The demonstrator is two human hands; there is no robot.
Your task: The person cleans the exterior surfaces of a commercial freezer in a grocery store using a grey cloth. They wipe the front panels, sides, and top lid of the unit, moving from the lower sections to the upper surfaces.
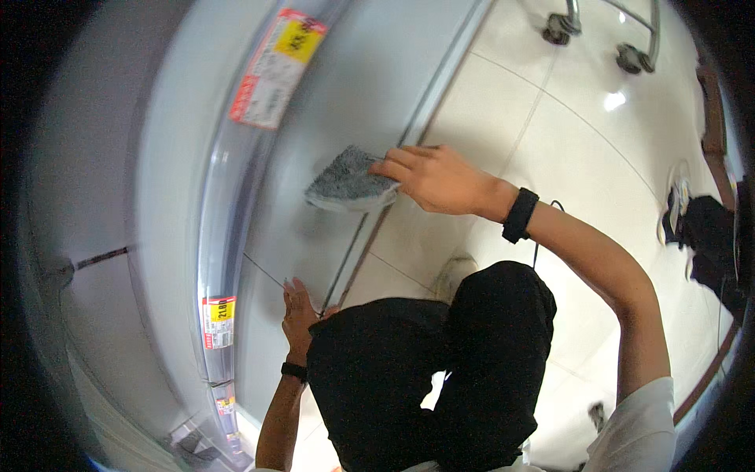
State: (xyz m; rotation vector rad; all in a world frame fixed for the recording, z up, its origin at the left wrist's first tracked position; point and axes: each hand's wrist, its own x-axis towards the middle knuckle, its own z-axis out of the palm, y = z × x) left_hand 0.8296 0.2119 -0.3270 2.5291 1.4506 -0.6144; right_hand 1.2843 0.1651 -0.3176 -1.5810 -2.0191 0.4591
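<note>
My right hand (439, 180) grips the near side of a grey, fluffy cleaning cloth (351, 174) with a pale edge. The cloth is over the grey metal bottom shelf (330, 112), close to its front edge. Blur hides whether its whole underside touches the shelf. Further down the same shelf, my left hand (299, 315) rests at the front edge, fingers stretched out over the surface and holding nothing. My knee partly covers that hand. Each wrist wears a black band.
A shelf above carries a clear label strip with price tags (277, 68) along its front. My bent knees (501, 318) in black trousers stand close to the shelf. Cart casters (557, 29) rest on the pale tiled floor (501, 106). Another person's dark-clothed leg (708, 230) is at the right.
</note>
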